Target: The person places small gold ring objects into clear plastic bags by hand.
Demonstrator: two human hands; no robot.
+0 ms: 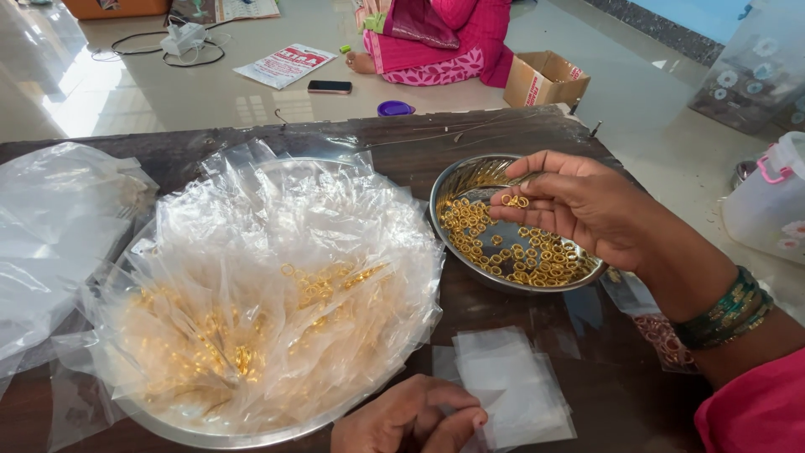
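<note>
Gold rings (pixel 513 201) sit pinched in my right hand (pixel 579 205), fingertips closed on a small pair just above the steel bowl (pixel 457 180) of loose rings near the table's far right edge. My left hand (pixel 411 415) rests at the near edge, fingers curled onto a clear pouch from the stack of empty pouches (pixel 511 382) beside it. To do this well I judge I should keep the pinch light and low over the bowl, so a slipped ring falls back in, and have the left hand spread the pouch mouth before bringing the rings across.

Left of the bowl a wide steel tray (pixel 251 432) holds a heap of filled pouches (pixel 268 285); more plastic bags (pixel 50 226) lie at the left edge. The dark wooden table (pixel 503 130) stands on a pale polished floor (pixel 251 92), where another person in pink (pixel 453 38) sits beside a cardboard box (pixel 545 80), a phone (pixel 329 86) and a purple lid (pixel 395 108).
</note>
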